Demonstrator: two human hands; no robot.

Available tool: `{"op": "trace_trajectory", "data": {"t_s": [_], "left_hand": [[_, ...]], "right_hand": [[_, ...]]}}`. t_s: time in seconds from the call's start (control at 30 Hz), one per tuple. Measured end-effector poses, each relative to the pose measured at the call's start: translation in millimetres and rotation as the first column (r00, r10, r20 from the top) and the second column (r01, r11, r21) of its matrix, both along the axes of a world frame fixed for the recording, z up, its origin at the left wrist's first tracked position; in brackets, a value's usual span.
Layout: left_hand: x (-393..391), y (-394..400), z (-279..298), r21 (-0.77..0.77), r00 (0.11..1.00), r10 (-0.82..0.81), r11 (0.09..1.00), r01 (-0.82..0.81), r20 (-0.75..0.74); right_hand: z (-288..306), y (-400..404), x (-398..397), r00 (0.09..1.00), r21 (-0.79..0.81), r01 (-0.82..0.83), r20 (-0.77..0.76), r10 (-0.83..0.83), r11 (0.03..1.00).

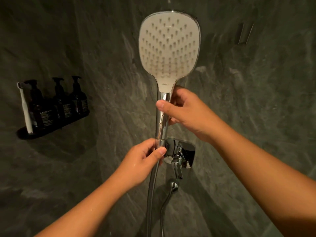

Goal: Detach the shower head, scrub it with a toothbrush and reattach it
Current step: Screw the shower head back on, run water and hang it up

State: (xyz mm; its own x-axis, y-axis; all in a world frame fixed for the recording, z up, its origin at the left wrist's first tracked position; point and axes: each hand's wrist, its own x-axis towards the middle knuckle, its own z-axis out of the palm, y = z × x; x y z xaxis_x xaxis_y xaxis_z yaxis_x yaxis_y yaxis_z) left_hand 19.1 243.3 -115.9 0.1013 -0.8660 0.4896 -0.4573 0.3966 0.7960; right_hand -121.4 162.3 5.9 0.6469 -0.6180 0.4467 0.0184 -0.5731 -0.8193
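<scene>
1. I see the white, rounded-square shower head with a chrome handle (169, 50) held upright at 12 o'clock in my view, its nozzle face turned toward me, against the dark grey-green stone wall (256, 100).
2. My right hand (186, 110) is closed around the upper part of the chrome handle, thumb across the front, just under the white face.
3. My left hand (145, 159) pinches the bottom end of the handle at the joint where the silver flexible hose (151, 190) hangs down toward 6 o'clock.
4. Just behind the left hand, at 5 o'clock from it, sits the shiny chrome wall valve plate with its lever (183, 154).
5. At 9 o'clock, a black wall shelf (25, 134) carries three dark pump bottles (59, 103), and a white toothbrush (25, 108) stands upright at the shelf's left end, well apart from both hands.
</scene>
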Motion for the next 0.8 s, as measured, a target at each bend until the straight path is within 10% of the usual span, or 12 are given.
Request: {"op": "trace_trajectory", "data": {"t_s": [0.43,0.63,0.8], "left_hand": [[-3,2,-4,-0.019,0.998,0.051,0.999,-0.05,0.048],[5,4,1,0.002,0.998,-0.068,0.998,0.068,-0.018],[3,5,2,0.007,0.998,-0.066,0.998,0.067,-0.023]], "right_hand": [[-6,-5,11,0.96,-0.189,0.277,0.011,-0.28,0.942],[-1,-13,-6,0.936,0.317,-0.352,0.111,0.334,0.881],[-3,-11,1,0.951,0.266,-0.302,0.152,0.269,0.916]]}}
